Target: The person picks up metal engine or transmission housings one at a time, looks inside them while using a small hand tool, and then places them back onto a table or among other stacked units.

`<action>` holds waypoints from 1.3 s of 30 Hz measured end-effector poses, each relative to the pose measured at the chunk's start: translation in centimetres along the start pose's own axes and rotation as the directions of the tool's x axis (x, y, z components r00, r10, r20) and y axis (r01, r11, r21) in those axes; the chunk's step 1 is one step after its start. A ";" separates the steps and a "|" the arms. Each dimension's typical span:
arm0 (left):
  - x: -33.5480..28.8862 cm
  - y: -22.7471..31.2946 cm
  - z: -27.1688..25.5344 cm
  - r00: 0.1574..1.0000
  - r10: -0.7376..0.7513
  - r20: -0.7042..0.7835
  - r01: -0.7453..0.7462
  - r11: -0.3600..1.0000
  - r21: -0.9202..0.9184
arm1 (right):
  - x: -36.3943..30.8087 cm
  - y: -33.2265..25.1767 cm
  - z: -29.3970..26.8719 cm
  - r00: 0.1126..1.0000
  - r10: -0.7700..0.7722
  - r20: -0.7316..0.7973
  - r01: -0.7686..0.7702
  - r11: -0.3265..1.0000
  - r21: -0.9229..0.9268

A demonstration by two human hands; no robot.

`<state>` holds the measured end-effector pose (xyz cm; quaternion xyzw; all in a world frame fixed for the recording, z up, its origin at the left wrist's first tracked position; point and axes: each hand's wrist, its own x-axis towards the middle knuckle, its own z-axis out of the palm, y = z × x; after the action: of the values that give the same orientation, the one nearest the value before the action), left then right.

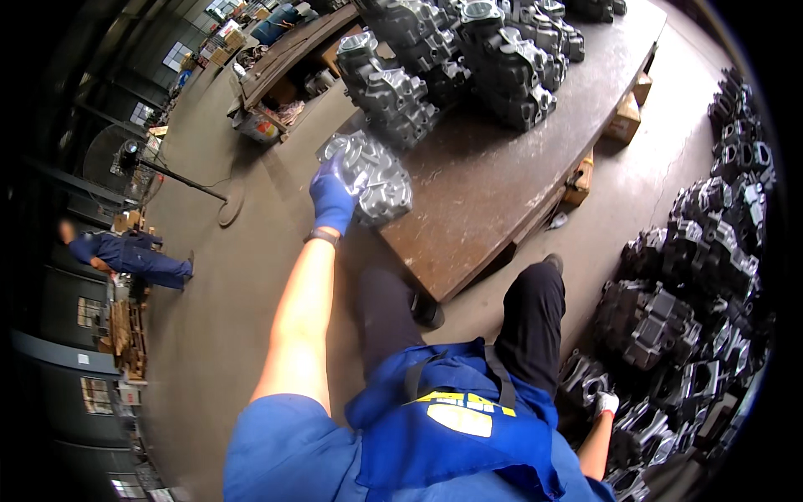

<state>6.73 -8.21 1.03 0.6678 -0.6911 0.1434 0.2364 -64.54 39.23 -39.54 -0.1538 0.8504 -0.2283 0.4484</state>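
My left hand (333,197), in a blue glove, grips the near side of a silvery engine casting (376,177) at the left edge of the brown table (477,201). Its fingers are partly hidden against the metal. My right hand (606,403), in a pale glove, is low at my right side. Its fingers are closed on the edge of a grey metal casting (583,378) with a round opening, beside a large heap of castings (648,322). Part of that grip is too small to see clearly.
Stacked engine castings (510,71) stand on the table's far part. Cardboard boxes (623,119) show below its right edge. Left of the table are a workbench (293,54), a standing fan (125,159) and a person (134,255) in blue. My legs are close to the table's near corner.
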 end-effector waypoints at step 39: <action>-10.3 8.2 0.8 0.756 -0.030 0.654 0.601 -0.365 -0.711 | -36.5 -63.8 27.1 0.113 -0.880 0.462 0.908 0.281 0.312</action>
<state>-1.57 0.70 -4.02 0.4045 -0.3244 -0.6503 0.5552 -18.25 -4.67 5.89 -0.7014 0.4174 -0.3737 0.4406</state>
